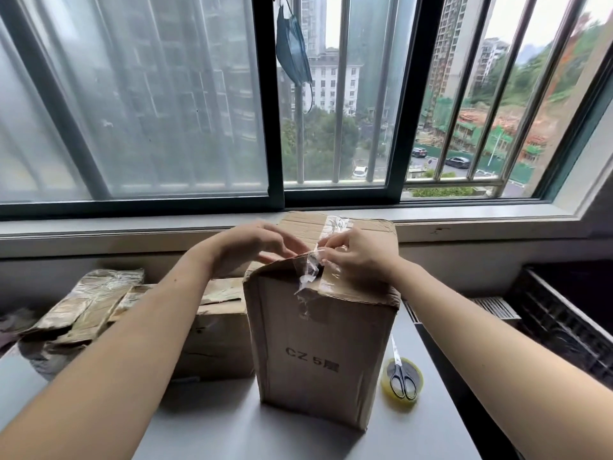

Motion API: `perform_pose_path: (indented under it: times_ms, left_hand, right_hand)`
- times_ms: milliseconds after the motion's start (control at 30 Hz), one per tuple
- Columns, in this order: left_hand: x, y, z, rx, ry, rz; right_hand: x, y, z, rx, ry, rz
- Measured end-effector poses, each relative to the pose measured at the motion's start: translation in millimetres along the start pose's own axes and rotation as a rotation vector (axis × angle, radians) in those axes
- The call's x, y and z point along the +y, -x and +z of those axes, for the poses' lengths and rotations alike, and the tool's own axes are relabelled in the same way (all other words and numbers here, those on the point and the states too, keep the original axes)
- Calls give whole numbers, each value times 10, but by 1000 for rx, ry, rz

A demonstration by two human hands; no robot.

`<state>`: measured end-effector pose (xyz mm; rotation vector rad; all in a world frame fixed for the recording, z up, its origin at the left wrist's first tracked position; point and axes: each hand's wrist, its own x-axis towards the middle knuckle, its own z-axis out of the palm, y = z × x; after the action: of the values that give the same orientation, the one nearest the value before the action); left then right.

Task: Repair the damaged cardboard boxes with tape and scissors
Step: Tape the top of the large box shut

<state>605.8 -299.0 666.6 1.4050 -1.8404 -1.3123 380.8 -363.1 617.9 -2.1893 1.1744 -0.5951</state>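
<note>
Hands met at the top front edge of the tall cardboard box (318, 353), which stood upright on the grey table (212, 423) directly before the window sill (481, 219). Our right hand (360, 257) rested on the right half of the box top, and its thumb and fingertips pinched a crumpled strip of clear tape (310, 273) at the lip; the loose tail of that strip hung down over the front face. Our left hand (255, 247) lay beside it with straight fingers pressing the raised, bent flap (275, 265) near the centre seam, holding nothing. The front face carried the print "CZ 5". A second strip of clear tape ran along the seam toward the far edge of the top. Just left of the tall box, and touching it, sat a lower cardboard box (215, 340) with a torn upper edge. Further left lay a pile of flattened, tape-covered cardboard (89, 303). To the right of the tall box, a yellowish tape roll (399, 398) lay flat on the table, with black-handled scissors (401, 380) resting across it. A blue face mask (293, 54) hung at the window frame above.
</note>
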Motion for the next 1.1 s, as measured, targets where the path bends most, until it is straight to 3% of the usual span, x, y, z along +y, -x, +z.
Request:
perform_pose_path:
  times_ms: [67, 167, 333, 500, 633, 833, 1000, 1100]
  left_hand:
    - [-11, -85, 33, 130, 45, 16]
    - [-49, -187, 137, 285, -238, 72]
    - [-185, -212, 350, 123, -626, 1]
    - [-478, -220, 415, 192, -925, 24]
    - [-472, -176, 498, 206, -967, -25]
    - [-389, -141, 359, 34, -911, -74]
    - [-410, -128, 339, -1, -901, -47]
    - [-429, -149, 427, 52, -1054, -6]
  right_hand:
    - [-35, 34, 18, -11, -13, -20]
    - [-70, 60, 9, -36, -18, -31]
    - [-121, 96, -9, -113, -4, -63]
    - [-116, 101, 91, -218, 46, -26]
    - [-134, 131, 36, -262, 207, 20]
    - [-127, 127, 12, -330, 463, 85]
    - [-92, 164, 20, -312, 519, 105]
    - [-89, 121, 26, -352, 528, 191]
